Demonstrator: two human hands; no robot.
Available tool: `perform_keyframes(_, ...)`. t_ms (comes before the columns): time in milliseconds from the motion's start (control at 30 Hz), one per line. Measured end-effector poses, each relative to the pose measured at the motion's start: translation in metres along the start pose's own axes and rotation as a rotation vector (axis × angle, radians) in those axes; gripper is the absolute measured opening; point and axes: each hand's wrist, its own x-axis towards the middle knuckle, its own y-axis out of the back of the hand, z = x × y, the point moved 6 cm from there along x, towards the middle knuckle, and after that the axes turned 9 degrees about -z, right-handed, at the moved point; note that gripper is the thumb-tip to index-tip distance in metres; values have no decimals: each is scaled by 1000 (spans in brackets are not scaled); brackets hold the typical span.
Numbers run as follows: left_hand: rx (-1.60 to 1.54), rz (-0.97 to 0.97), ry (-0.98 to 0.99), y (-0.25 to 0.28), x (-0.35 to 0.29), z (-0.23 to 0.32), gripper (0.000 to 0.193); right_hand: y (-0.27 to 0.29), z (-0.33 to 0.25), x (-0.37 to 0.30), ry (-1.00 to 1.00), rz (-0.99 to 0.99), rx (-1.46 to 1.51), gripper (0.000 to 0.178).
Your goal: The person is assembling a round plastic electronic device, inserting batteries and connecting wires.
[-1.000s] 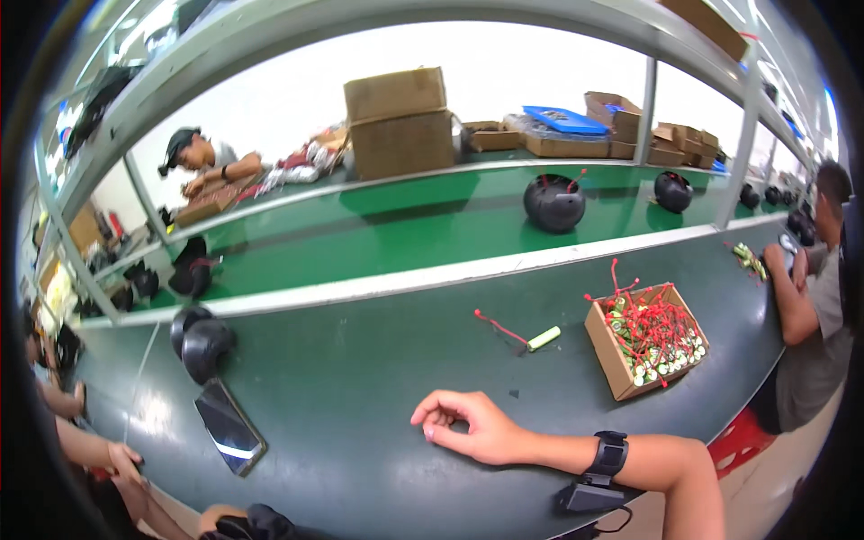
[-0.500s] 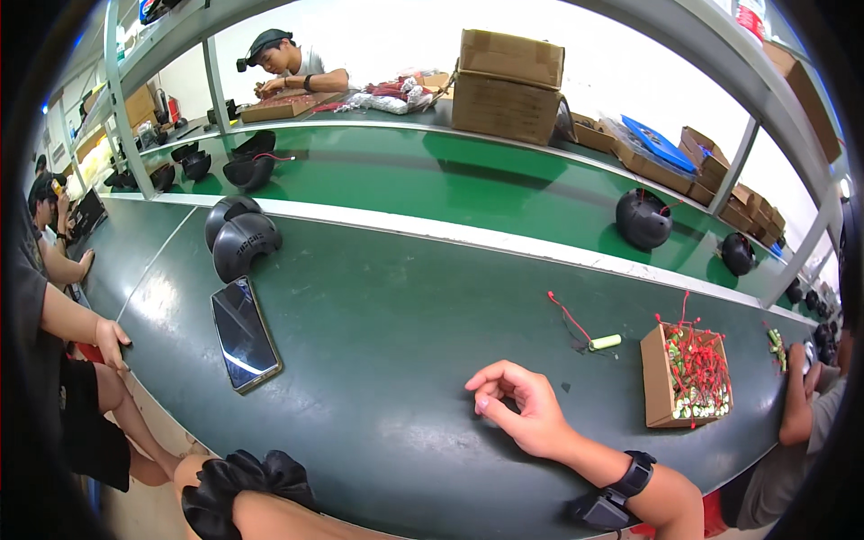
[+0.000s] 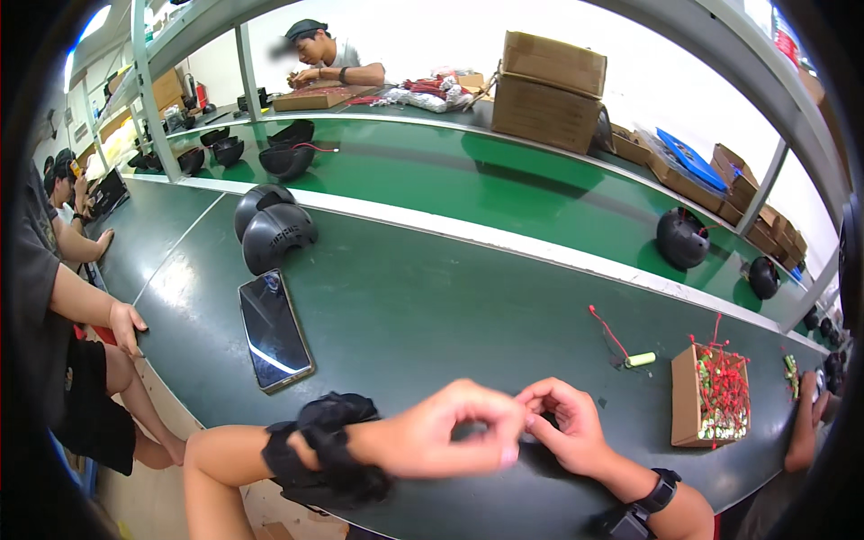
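My left hand [image 3: 450,432], with a black ruffled band [image 3: 337,441] on its wrist, is stretched over the near table, its fingers curled and partly blurred. Its fingertips meet or overlap those of my right hand [image 3: 571,430], which is bent into a pinch. Whatever the fingers might hold is too small or hidden. A green cylindrical battery cell [image 3: 640,359] with a red lead lies beyond my right hand. To the right stands a cardboard box [image 3: 686,396] packed with similar cells and red wires. A dark phone [image 3: 274,333] lies face up at the left.
Black rounded shells [image 3: 279,236] sit behind the phone, against the pale rail [image 3: 468,236]. More shells, including one ball-like shell [image 3: 682,238], rest on the green belt beyond. A co-worker's hand [image 3: 126,326] is at the left edge; another worker's arm [image 3: 801,432] is at the right.
My left hand has come in from the lower left and reached my right hand. The view has shifted, so the table's things appear farther right.
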Motion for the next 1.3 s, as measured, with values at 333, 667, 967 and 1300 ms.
perform_keyframes(333,795,365,40,57,-15,-31,34,-1,-3,2,-10,-43,-4,16)
perform_keyframes(667,718,278,139,61,-12,-41,37,1,-6,0,18,-16,41,14)
perform_keyframes(967,98,535,114,84,-25,-50,38,1,-3,3,14,-46,-17,13)
perform_keyframes(1300,-87,684,88,95,-33,-51,42,-3,-14,3,54,-139,-150,9)
